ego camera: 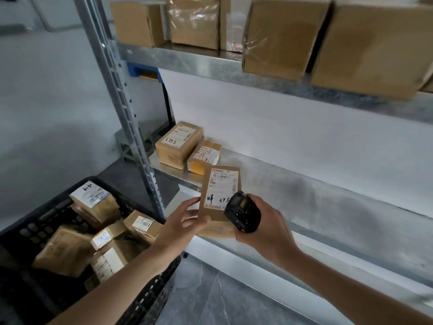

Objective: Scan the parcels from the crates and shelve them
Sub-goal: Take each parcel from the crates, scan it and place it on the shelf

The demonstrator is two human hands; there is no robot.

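My left hand (185, 219) holds a flat brown parcel (220, 184) upright by its lower left edge, label facing me, with a handwritten number on it. My right hand (264, 226) grips a black handheld scanner (242, 212), whose head overlaps the parcel's lower right corner. Both are just in front of the middle metal shelf (304, 207). On that shelf's left end lie two labelled brown parcels, a larger one (179, 145) and a smaller one (204, 157). At lower left, a black plastic crate (46, 216) holds several more parcels (98, 205).
The upper shelf (210, 64) carries several cardboard boxes, some hanging over its front edge. A perforated metal upright (131, 127) stands between crate and shelf. A small grey step stool (131, 141) sits behind the upright. Grey floor lies below.
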